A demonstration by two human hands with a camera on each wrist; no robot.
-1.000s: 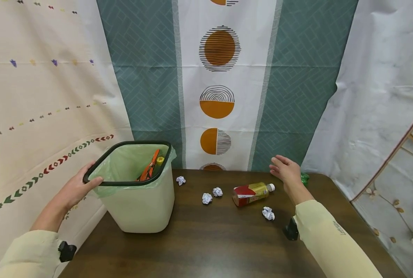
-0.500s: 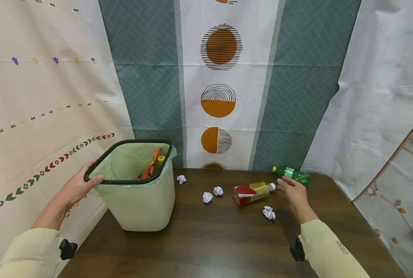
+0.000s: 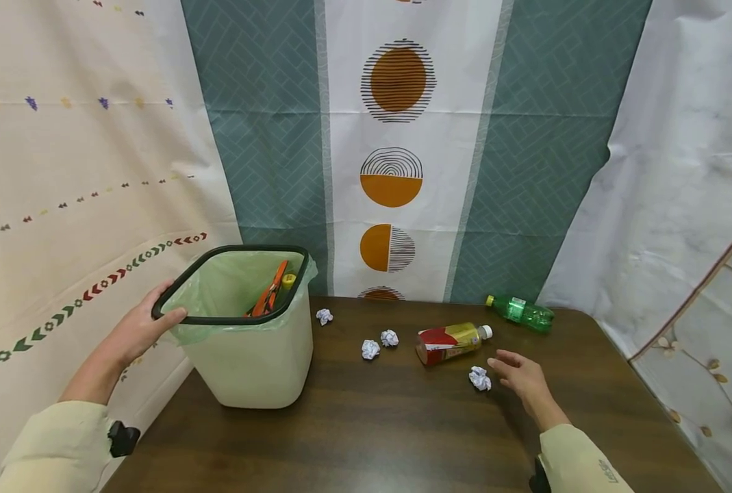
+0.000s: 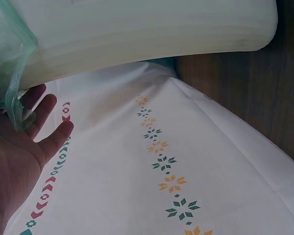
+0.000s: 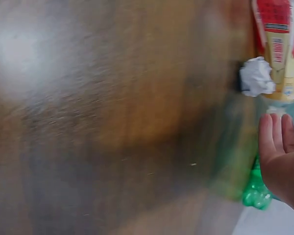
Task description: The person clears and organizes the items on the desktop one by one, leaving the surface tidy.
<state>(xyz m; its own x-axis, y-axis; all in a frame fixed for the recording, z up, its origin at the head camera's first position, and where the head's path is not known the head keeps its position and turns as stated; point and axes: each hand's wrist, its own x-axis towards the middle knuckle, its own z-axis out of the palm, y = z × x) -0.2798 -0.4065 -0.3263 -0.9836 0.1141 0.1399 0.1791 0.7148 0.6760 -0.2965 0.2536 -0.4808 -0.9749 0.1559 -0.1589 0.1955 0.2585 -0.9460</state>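
At the left, a pale trash bin [image 3: 251,370] with a black rim and a green liner stands on the table. My left hand [image 3: 134,333] holds its near left corner; in the left wrist view the fingers [image 4: 49,139] lie against the liner outside. Inside the bin are an orange object [image 3: 271,291] and something with a yellow cap [image 3: 288,281]. My right hand [image 3: 522,380] hovers with loosely bent fingers just right of a crumpled paper ball [image 3: 480,378], holding nothing. Behind that ball lies a red and yellow bottle [image 3: 448,344] with a white cap.
A green bottle [image 3: 522,313] lies at the back right of the brown table [image 3: 366,431]. More paper balls, one near the bin [image 3: 324,316] and two in the middle [image 3: 370,350], lie between bin and bottle. Patterned cloths [image 3: 267,137] hang around the table.
My right hand has come down and toward me, from over the green bottle to beside the nearest paper ball. The green bottle is now fully uncovered. My left hand stays on the bin.
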